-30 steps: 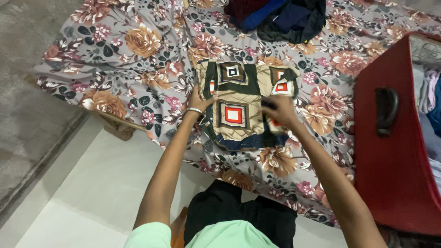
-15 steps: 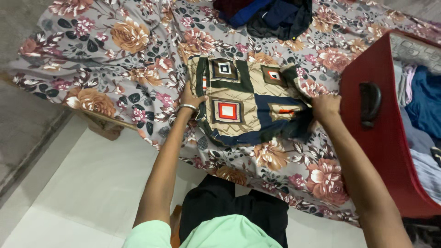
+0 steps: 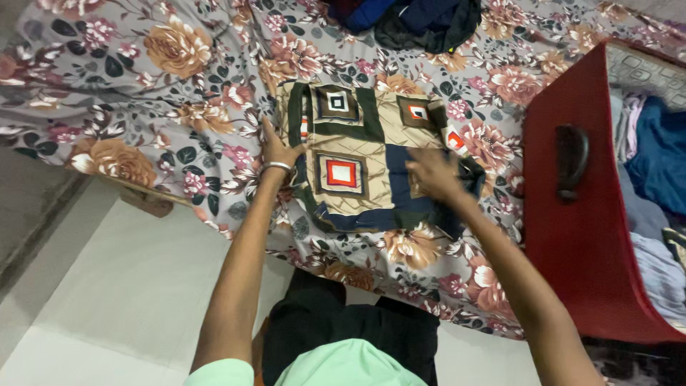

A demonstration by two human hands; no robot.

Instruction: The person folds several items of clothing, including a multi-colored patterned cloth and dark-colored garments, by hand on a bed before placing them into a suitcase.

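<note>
Floral bedsheet (image 3: 179,93) in grey with orange and pink roses, spread over the bed; heap of dark blue, black and maroon clothes (image 3: 414,18) at the far edge; red suitcase (image 3: 579,236) open at the right, black handle (image 3: 572,161) on its side, folded garments (image 3: 654,179) inside; pale tiled floor (image 3: 121,300) below

The bed (image 3: 179,93), covered by a grey floral sheet, carries a folded patterned cloth (image 3: 357,164) at centre, a dark clothing pile (image 3: 421,18) far, apparently several garments, and a red suitcase (image 3: 579,236) right.
</note>
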